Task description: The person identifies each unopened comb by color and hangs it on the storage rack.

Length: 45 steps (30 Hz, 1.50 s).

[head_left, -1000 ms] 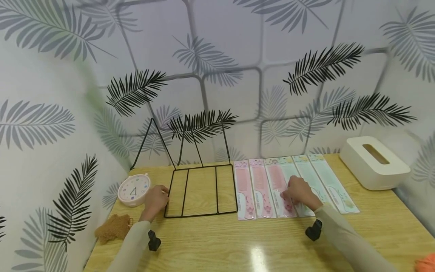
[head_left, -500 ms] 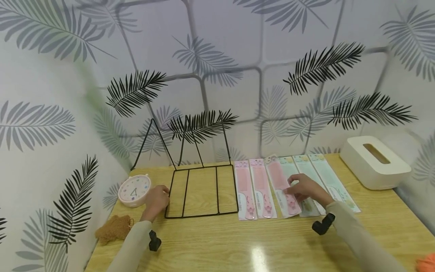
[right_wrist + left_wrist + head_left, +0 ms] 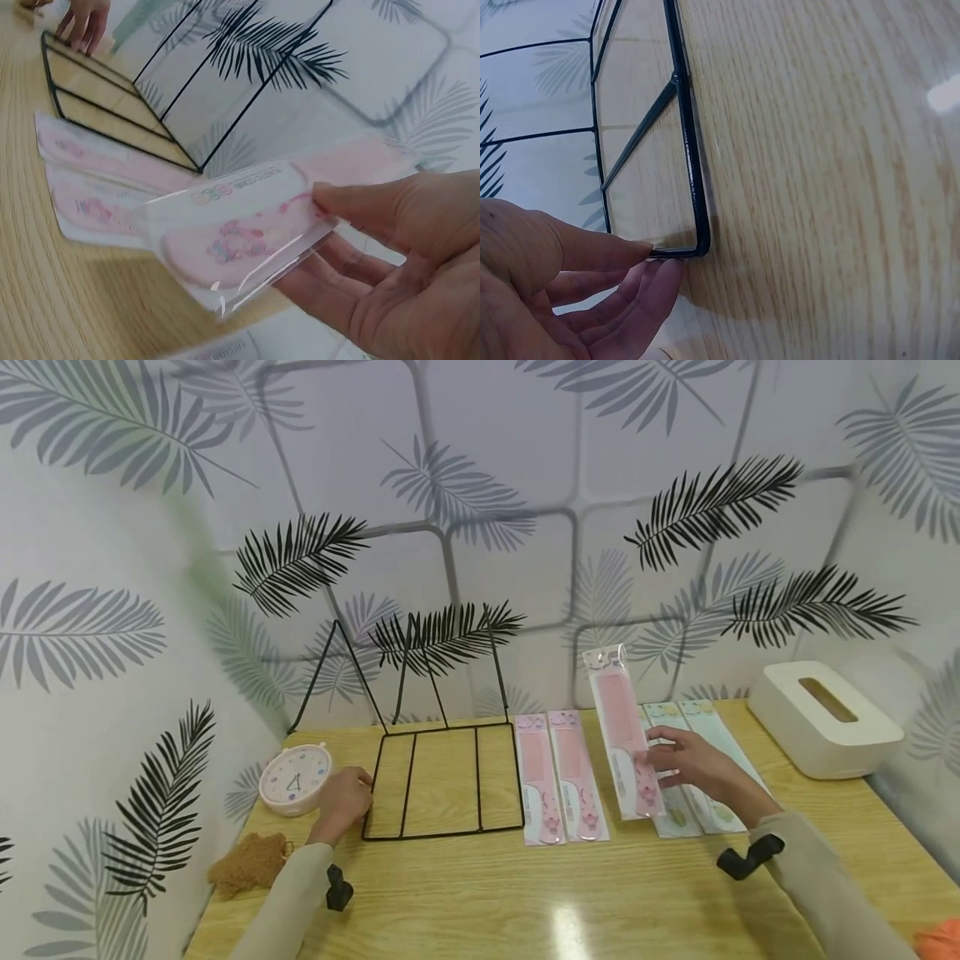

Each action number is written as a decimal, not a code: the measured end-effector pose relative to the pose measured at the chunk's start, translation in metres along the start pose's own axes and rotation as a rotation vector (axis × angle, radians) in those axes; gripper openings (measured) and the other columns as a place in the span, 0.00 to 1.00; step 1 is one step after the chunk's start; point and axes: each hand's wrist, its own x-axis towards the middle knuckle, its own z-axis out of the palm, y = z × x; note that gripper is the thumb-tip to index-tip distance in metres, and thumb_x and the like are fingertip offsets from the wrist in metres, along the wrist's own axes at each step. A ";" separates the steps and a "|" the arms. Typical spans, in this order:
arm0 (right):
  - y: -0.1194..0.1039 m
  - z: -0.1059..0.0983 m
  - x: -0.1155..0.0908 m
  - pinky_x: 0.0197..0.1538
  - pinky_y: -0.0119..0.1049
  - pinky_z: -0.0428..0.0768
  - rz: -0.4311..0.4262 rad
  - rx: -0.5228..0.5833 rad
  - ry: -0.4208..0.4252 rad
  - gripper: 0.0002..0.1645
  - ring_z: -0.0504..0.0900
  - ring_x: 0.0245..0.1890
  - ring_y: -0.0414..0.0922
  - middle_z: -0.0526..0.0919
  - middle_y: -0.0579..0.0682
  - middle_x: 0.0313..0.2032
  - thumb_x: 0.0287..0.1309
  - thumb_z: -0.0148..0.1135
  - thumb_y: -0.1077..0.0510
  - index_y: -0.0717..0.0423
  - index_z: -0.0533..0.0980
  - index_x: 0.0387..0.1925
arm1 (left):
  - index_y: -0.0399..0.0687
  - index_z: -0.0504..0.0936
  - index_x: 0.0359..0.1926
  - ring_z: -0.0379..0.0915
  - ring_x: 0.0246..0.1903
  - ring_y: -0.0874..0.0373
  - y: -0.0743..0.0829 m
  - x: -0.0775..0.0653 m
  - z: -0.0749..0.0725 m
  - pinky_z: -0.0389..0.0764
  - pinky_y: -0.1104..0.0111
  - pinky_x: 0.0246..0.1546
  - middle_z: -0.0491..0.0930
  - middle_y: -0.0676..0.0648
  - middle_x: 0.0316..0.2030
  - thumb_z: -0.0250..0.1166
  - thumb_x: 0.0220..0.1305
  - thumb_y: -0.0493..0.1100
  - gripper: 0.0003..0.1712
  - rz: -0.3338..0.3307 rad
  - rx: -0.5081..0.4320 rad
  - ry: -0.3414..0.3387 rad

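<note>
My right hand (image 3: pixel 693 766) pinches a pink comb (image 3: pixel 621 718) in a clear plastic sleeve by its right edge, thumb on top and fingers beneath. The comb is raised off the table and tilted, its far end up against the wall in the head view. My left hand (image 3: pixel 347 799) pinches the left side bar of a black wire rack (image 3: pixel 442 837) between thumb and fingers (image 3: pixel 656 296). Two more packaged pink combs (image 3: pixel 537 777) lie just right of the rack. Packaged green combs (image 3: pixel 678 806) lie beneath and beyond my right hand, partly hidden by it.
A round pink clock (image 3: pixel 296 779) and a brown fuzzy item (image 3: pixel 250 864) are left of my left arm. At the back right stands a white tissue box (image 3: pixel 827 718). Something orange (image 3: pixel 939 941) shows at the right front edge. A leaf-patterned wall (image 3: pixel 495 568) bounds the table behind.
My right hand has picked the third pink comb up from the row, lifting it off the table and moving slightly right. The left hand and rack have stayed in place.
</note>
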 end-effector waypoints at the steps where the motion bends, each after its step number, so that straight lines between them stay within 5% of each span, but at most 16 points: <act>1: -0.001 0.001 0.000 0.51 0.44 0.86 -0.009 0.020 0.007 0.26 0.86 0.46 0.40 0.84 0.47 0.48 0.74 0.62 0.56 0.63 0.66 0.64 | 0.27 0.83 0.55 0.74 0.16 0.57 0.000 0.000 0.000 0.73 0.66 0.21 0.87 0.31 0.45 0.55 0.64 0.28 0.21 0.004 0.000 -0.001; 11: -0.012 0.013 -0.002 0.50 0.39 0.86 -0.188 0.007 0.116 0.24 0.88 0.45 0.41 0.86 0.45 0.44 0.74 0.63 0.54 0.65 0.70 0.61 | 0.27 0.84 0.53 0.75 0.19 0.55 -0.002 -0.001 0.000 0.73 0.66 0.22 0.87 0.32 0.43 0.55 0.64 0.28 0.19 0.013 0.023 0.011; 19: -0.031 0.031 -0.005 0.46 0.41 0.88 -0.305 -0.010 0.120 0.28 0.88 0.44 0.39 0.87 0.43 0.44 0.72 0.64 0.58 0.65 0.67 0.66 | 0.30 0.86 0.53 0.80 0.23 0.55 -0.004 0.005 -0.005 0.80 0.63 0.27 0.88 0.34 0.43 0.58 0.68 0.33 0.17 -0.045 -0.077 -0.017; 25: -0.043 0.045 -0.007 0.47 0.45 0.88 -0.370 0.015 0.024 0.21 0.89 0.48 0.42 0.86 0.41 0.51 0.73 0.62 0.61 0.59 0.73 0.63 | 0.30 0.84 0.56 0.83 0.26 0.51 -0.005 0.003 -0.010 0.85 0.61 0.27 0.87 0.36 0.38 0.59 0.72 0.35 0.18 -0.123 -0.202 -0.089; 29: -0.051 0.053 -0.010 0.48 0.48 0.88 -0.391 0.021 -0.072 0.20 0.88 0.50 0.43 0.86 0.43 0.53 0.73 0.61 0.63 0.53 0.75 0.63 | 0.30 0.83 0.58 0.84 0.30 0.50 -0.007 0.001 -0.010 0.85 0.61 0.28 0.87 0.35 0.43 0.61 0.71 0.35 0.18 -0.110 -0.218 -0.078; 35: -0.060 0.062 -0.011 0.47 0.54 0.87 -0.461 0.005 -0.232 0.17 0.90 0.48 0.49 0.89 0.48 0.50 0.72 0.59 0.68 0.62 0.77 0.59 | 0.31 0.82 0.60 0.85 0.38 0.48 -0.009 0.003 -0.009 0.83 0.62 0.29 0.85 0.33 0.51 0.65 0.65 0.30 0.22 -0.092 -0.250 -0.043; 45: -0.058 0.089 -0.007 0.46 0.51 0.88 -0.514 0.024 -0.402 0.03 0.90 0.41 0.47 0.90 0.54 0.40 0.70 0.61 0.70 0.68 0.75 0.42 | 0.31 0.84 0.57 0.85 0.38 0.49 -0.012 0.005 -0.004 0.85 0.64 0.28 0.86 0.36 0.48 0.67 0.63 0.30 0.20 -0.099 -0.225 -0.032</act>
